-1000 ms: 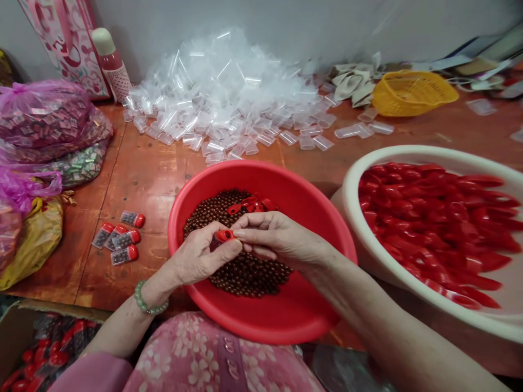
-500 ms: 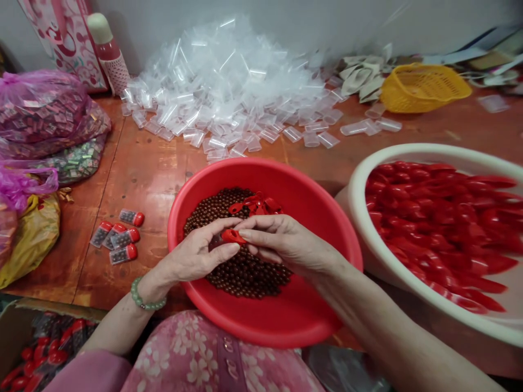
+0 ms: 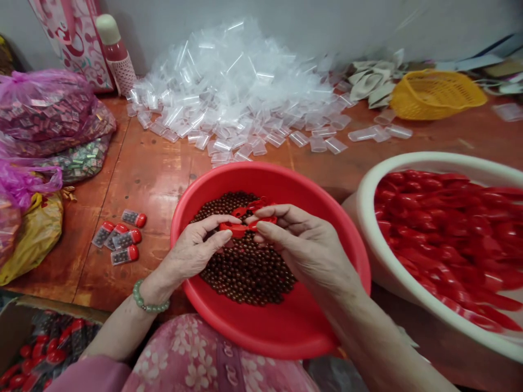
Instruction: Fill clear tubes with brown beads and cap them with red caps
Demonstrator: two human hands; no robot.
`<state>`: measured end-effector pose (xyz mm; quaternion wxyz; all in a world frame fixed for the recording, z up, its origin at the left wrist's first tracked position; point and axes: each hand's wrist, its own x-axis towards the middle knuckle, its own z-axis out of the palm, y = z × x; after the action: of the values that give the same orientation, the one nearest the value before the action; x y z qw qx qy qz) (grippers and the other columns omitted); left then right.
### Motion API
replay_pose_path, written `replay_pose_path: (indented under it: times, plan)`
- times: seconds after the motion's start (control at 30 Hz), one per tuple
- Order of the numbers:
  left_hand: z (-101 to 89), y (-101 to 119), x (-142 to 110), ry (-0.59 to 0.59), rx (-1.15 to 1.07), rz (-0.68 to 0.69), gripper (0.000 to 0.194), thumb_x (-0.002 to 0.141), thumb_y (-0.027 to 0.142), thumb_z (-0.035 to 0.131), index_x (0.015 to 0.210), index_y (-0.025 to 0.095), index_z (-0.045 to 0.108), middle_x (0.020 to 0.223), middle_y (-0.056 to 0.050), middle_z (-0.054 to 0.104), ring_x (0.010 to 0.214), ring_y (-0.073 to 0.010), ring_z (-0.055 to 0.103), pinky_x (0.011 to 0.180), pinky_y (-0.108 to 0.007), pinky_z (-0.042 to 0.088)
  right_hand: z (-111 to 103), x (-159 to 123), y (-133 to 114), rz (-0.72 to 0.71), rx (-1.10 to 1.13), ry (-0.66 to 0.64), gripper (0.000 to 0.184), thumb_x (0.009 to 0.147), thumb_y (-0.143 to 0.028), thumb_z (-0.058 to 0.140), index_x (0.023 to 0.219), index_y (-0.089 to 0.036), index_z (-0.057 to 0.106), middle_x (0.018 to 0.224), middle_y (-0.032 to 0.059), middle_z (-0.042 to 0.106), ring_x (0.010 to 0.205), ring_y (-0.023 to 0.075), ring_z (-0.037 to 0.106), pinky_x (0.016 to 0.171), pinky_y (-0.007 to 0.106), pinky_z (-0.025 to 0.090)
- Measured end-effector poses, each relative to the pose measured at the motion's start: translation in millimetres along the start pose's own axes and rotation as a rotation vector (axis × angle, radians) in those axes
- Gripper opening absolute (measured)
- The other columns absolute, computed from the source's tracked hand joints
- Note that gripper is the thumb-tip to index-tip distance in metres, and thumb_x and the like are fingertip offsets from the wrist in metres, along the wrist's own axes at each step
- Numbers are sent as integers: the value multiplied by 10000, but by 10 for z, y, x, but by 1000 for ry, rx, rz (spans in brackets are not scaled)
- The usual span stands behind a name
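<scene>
Over the red basin (image 3: 327, 321), both my hands meet above a heap of dark brown beads (image 3: 249, 277). A red plastic cap (image 3: 232, 228) is pinched between the thumb and fingers of my left hand (image 3: 196, 245). My right hand (image 3: 310, 239) pinches another red plastic piece (image 3: 265, 222) close beside it; the fingertips partly hide both. Several more red plastic pieces (image 3: 240, 211) lie on the beads just behind my fingers. Left of the basin, several clear tubes with red caps (image 3: 126, 255) and dark beads inside lie on the table.
A white tub (image 3: 363, 201) full of red plastic pieces stands at the right. Clear empty tubes (image 3: 241, 87) are piled along the wall, near a yellow basket (image 3: 437, 103). Bags (image 3: 49, 114) sit at the left, above a box of capped tubes (image 3: 49, 354).
My hands have drawn slightly apart. Two separate red pieces now show, one in each hand, where one showed between the fingers before. The view has shifted slightly.
</scene>
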<state>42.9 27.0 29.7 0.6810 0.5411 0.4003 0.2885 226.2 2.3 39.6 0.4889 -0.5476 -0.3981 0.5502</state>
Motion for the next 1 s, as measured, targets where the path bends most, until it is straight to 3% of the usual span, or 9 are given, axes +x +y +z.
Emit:
replay_pose_path:
  times: [0.1,0.17,0.3,0.43,0.6,0.77,0.9,1.0]
  plan:
    - [6,-10,0,26,16,23,312,880,303,546,1167,207,622,812,7,600,709,-100,523,702,-240,425,48,-32,20,-155,-140,57,323,753,-310,735,1031,-238,588,916,35,719,816,160,683,753,295,565]
    - [14,-18,0,28,47,59,298,881,278,543,1156,198,625,924,-15,648,830,-124,571,804,-260,441,60,-38,10,-277,-331,48,302,795,-290,697,1071,-237,587,974,52,728,884,183,694,814,328,566]
    - [31,-38,6,18,90,105,282,879,248,537,1136,176,626,1118,-49,665,1054,-176,580,970,-305,412,26,0,-37,-545,-735,-98,216,863,-255,618,1073,-210,642,1028,83,741,892,202,710,850,342,570]
    - [42,-43,17,1,23,119,256,872,245,549,1103,157,617,1131,-64,657,1084,-182,578,1003,-314,402,32,43,-60,-728,-857,-196,193,914,-223,544,1054,-204,675,1025,78,741,911,198,705,854,332,575]
    - [64,-29,8,36,-138,46,281,826,180,580,1102,158,539,1012,-46,648,953,-139,588,881,-267,443,94,55,-95,-824,-907,-187,188,924,-160,513,1044,-196,653,972,79,721,865,175,692,807,316,579]
    - [71,-63,-3,2,-161,29,236,822,175,596,1045,168,517,911,-11,608,854,-112,558,805,-239,421,97,69,-138,-816,-920,-346,124,908,-114,521,956,-151,629,856,78,682,726,154,651,667,273,558]
    - [71,-83,3,-21,-214,17,260,793,272,674,977,164,525,843,9,565,779,-101,520,724,-223,398,95,74,-154,-859,-982,-424,142,906,-102,505,984,-107,624,872,117,677,774,188,647,682,293,548]
    - [70,-67,3,-27,-269,14,290,779,280,699,980,162,526,824,18,567,727,-83,497,699,-215,383,63,94,-205,-801,-962,-466,140,925,-142,498,995,-122,618,856,101,668,743,176,646,656,284,531]
